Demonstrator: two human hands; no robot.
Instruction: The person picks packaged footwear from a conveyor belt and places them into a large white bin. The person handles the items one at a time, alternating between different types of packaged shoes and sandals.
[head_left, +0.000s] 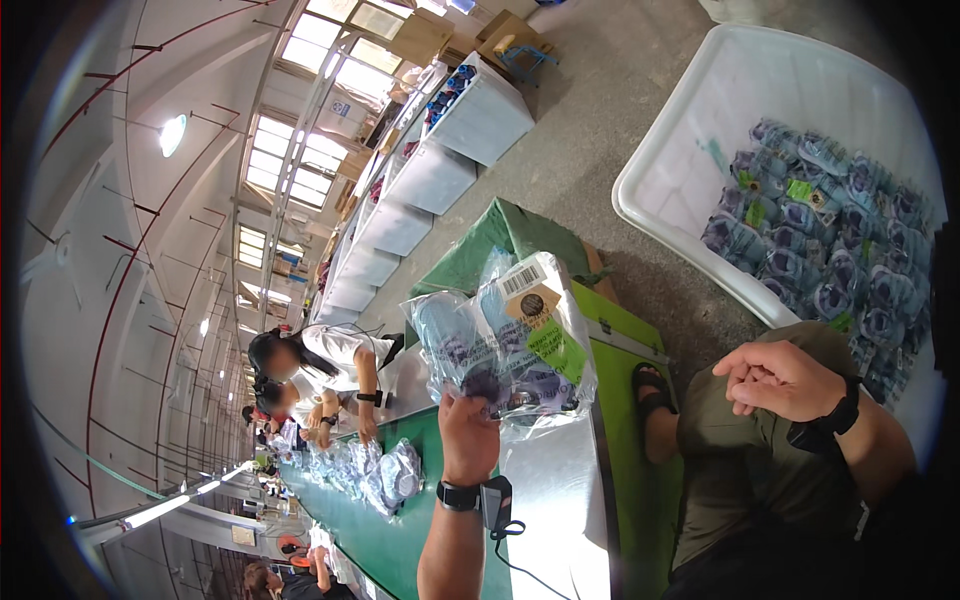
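My left hand (467, 440) grips the lower edge of a clear plastic bag, thumb on top. Inside the bag is a pair of shoes (445, 335), light blue with dark purple parts. The bag bears a white barcode label (525, 280), a round brown sticker and a bright green sticker. It is held above the green table (400, 545) and a pale metal surface (545, 480). My right hand (785, 380) is over my knee, its fingers loosely bent and a little apart, with nothing visible in them.
A large white bin (650, 150) at the right holds several bagged shoes (800, 215). More bagged shoes (390, 475) lie along the green table, where co-workers (325, 365) handle them. A green fabric-covered box (490, 235) stands beyond the bag. White bins (480, 115) line the far aisle.
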